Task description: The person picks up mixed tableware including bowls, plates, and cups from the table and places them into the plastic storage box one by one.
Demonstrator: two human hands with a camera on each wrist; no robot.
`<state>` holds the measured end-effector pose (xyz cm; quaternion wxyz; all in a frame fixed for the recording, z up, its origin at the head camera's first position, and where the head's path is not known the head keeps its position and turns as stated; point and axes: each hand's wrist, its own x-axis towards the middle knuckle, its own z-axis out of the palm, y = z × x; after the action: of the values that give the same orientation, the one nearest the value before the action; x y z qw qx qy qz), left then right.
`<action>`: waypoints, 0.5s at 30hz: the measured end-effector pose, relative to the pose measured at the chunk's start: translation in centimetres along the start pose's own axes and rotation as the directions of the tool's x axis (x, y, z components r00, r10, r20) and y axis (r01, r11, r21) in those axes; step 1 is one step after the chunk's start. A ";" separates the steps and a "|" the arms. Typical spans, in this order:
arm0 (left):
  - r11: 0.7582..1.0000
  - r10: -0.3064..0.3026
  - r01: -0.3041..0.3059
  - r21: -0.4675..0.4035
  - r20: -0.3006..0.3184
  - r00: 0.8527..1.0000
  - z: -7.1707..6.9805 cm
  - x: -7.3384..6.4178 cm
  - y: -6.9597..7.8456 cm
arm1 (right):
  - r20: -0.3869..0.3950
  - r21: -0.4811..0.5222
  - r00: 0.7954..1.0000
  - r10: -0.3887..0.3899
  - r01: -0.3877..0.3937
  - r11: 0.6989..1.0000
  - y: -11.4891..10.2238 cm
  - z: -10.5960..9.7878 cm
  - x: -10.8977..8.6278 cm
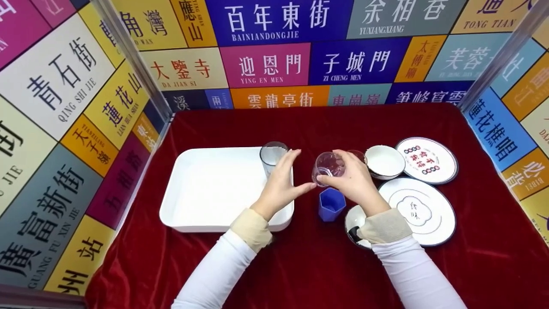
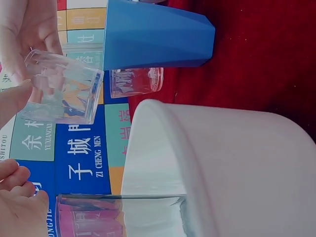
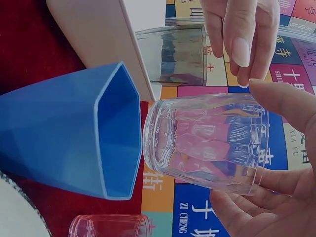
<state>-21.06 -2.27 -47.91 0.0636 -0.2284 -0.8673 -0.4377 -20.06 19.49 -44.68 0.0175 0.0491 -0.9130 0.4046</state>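
My right hand (image 1: 354, 178) grips a clear faceted glass (image 3: 207, 143) near its rim, with the thick base downward. The glass hangs just beyond a blue angular cup (image 1: 331, 205) standing on the cloth. My left hand (image 1: 281, 184) is spread over the right side of a white tray (image 1: 171, 219), holding nothing. Its thumb reaches close to the clear glass; I cannot tell whether they touch. Beside its fingers, a grey tinted glass (image 1: 271, 156) stands inside the tray's far right corner. Another clear glass (image 2: 136, 81) is partly hidden behind my right hand in the head view.
A white bowl (image 1: 384, 161) and two plates, one with red writing (image 1: 446, 161) and one larger (image 1: 444, 219), lie on the right. Another bowl (image 1: 354, 216) is partly under my right wrist. Red velvet cloth (image 1: 300, 274) covers the table; printed panels (image 1: 266, 64) wall it in.
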 end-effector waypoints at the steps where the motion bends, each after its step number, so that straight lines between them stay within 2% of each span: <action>1: 1.000 -0.001 0.001 -0.001 0.000 1.000 0.0 0.0 0.0 | 0.001 0.003 1.000 0.001 -0.001 1.000 0.0 0.0 0.0; 8: 1.000 -0.014 0.014 -0.003 0.010 1.000 0.2 0.1 0.1 | 0.005 0.015 1.000 -0.004 0.004 1.000 -0.1 0.0 -0.1; 15: 1.000 0.003 -0.003 0.023 0.013 1.000 0.4 0.1 0.3 | 0.010 0.028 1.000 -0.004 0.004 1.000 -0.4 0.2 -0.2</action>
<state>-20.99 -1.71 -47.90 0.0614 -0.2316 -0.8724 -0.4261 -19.80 19.11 -44.57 0.0129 0.0531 -0.9073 0.4169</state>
